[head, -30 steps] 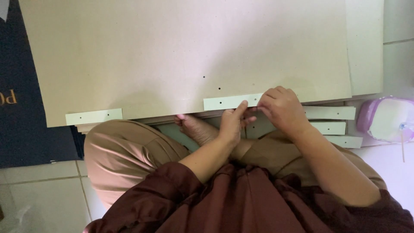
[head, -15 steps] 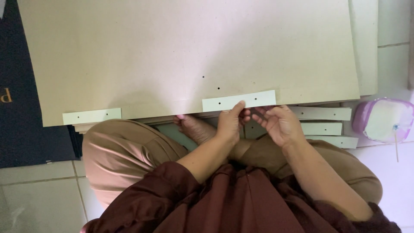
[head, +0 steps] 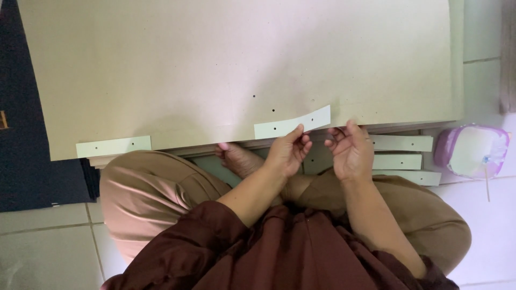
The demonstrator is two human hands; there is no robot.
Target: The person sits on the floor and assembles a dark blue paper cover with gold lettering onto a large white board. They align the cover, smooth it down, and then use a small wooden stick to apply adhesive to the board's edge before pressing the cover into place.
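Observation:
A big stack of tan paper sheets (head: 236, 64) lies on the floor in front of my crossed legs. A pale green paper strip (head: 293, 122) with small holes lies on the sheet's near edge. My left hand (head: 287, 152) pinches the strip's lower edge between thumb and fingers. My right hand (head: 350, 150) hovers just right of it, fingers curled and apart, holding nothing. A second pale green strip (head: 114, 146) sits on the sheet's near left edge.
Several more green strips (head: 403, 159) stick out under the stack at the right. A purple and white plastic container (head: 473, 150) stands on the white tiles at right. A dark blue mat (head: 27, 161) lies at left.
My right hand has let go of the strip and moved down and to the right. The strip's right end has tilted upward on the sheet. My left hand stays on the strip.

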